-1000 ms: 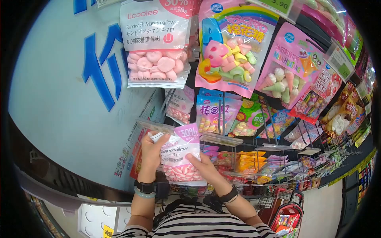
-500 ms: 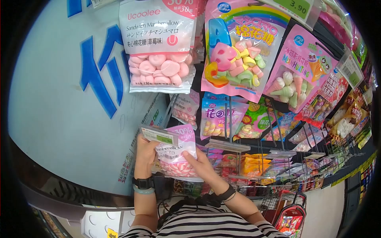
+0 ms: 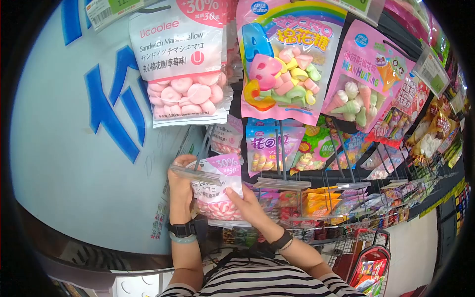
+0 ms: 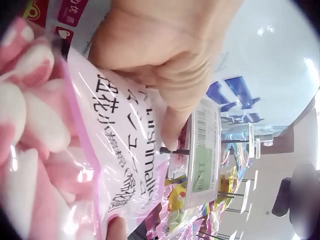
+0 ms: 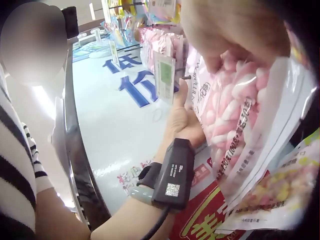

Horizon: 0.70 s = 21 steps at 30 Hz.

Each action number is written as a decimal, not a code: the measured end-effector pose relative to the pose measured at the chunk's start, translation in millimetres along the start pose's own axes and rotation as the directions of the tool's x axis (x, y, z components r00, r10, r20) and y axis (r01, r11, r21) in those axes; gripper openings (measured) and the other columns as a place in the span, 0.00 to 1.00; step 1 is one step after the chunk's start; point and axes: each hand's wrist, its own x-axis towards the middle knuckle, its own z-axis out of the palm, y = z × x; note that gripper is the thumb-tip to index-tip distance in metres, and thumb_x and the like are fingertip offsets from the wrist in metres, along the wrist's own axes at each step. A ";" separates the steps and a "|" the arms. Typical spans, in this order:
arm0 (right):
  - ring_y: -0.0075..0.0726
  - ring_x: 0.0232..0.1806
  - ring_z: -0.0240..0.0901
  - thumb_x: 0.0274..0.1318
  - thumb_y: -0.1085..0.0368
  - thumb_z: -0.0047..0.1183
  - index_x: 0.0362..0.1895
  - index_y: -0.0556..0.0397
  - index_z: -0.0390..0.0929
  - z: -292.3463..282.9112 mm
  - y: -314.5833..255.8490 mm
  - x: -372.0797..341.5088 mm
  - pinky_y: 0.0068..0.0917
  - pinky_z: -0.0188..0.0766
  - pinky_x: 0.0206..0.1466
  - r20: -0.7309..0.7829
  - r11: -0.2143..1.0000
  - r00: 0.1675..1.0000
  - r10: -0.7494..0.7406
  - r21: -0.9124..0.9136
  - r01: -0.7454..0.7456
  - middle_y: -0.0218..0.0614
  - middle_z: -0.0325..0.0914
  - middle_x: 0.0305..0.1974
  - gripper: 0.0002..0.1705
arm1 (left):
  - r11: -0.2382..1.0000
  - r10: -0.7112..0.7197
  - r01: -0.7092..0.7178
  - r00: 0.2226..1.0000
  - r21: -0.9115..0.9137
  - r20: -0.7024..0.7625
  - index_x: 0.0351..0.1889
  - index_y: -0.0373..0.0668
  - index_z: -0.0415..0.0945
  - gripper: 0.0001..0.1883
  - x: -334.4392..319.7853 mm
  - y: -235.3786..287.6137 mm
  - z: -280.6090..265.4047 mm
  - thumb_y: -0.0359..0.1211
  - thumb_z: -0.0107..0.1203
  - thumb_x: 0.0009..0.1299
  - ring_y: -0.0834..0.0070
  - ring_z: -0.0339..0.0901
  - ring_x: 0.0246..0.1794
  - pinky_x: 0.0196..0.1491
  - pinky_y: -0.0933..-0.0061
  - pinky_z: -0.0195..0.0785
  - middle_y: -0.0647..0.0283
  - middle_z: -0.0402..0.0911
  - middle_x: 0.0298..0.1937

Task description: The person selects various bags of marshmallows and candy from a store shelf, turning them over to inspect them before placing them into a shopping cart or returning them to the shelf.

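Observation:
Both hands hold a pink-and-white bag of marshmallows [image 3: 213, 198] close to a display hook that ends in a price tag holder [image 3: 195, 174]. My left hand [image 3: 181, 193] grips the bag's upper left side, partly behind the tag holder. In the left wrist view, the left thumb [image 4: 176, 122] lies against the hook's dark rod [image 4: 177, 151] by the bag's printed top. My right hand [image 3: 250, 207] grips the right edge, its thumb on the front. Twisted pink-and-white marshmallows [image 5: 235, 100] show through the clear lower part in the right wrist view.
Large hanging bags of strawberry marshmallows [image 3: 185, 94] and coloured marshmallows [image 3: 297, 74] are overhead. More hooks with tags and sweets extend rightward. A pale sign panel [image 3: 59, 163] stands left, close to the left arm. A shopping cart [image 3: 368, 262] is at lower right.
The price tag turned its face up half a second ago and now appears nearly edge-on. My left fingers show higher, above the tag. Both hands still hold the bag by the hook.

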 end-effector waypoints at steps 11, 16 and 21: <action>0.24 0.47 0.64 0.62 0.55 0.47 0.54 0.62 0.67 -14.7 18.1 81.5 0.24 0.60 0.53 -0.250 0.994 0.964 0.096 -0.019 -0.104 0.35 0.73 0.46 0.25 | 0.816 0.235 -0.245 0.968 0.523 0.088 0.69 0.46 0.48 0.42 9.6 3.2 11.4 0.24 0.51 0.53 0.59 0.50 0.69 0.67 0.55 0.43 0.50 0.55 0.67; 0.19 0.35 0.63 0.60 0.49 0.48 0.48 0.59 0.72 -26.0 16.3 114.8 0.20 0.63 0.38 -0.272 0.993 0.962 0.003 -0.112 -0.035 0.28 0.74 0.36 0.25 | 0.870 0.183 -0.213 0.977 0.445 0.109 0.67 0.42 0.50 0.37 6.2 -2.0 4.0 0.26 0.50 0.58 0.59 0.48 0.70 0.68 0.55 0.39 0.49 0.54 0.68; 0.26 0.45 0.68 0.56 0.52 0.53 0.52 0.63 0.70 -57.8 76.5 120.2 0.27 0.64 0.49 -0.141 0.928 0.984 -0.110 -0.369 0.051 0.36 0.76 0.42 0.28 | 0.908 0.258 -0.277 0.961 0.314 0.104 0.59 0.36 0.61 0.20 -11.8 -26.8 4.5 0.29 0.44 0.68 0.61 0.60 0.63 0.61 0.61 0.57 0.50 0.64 0.61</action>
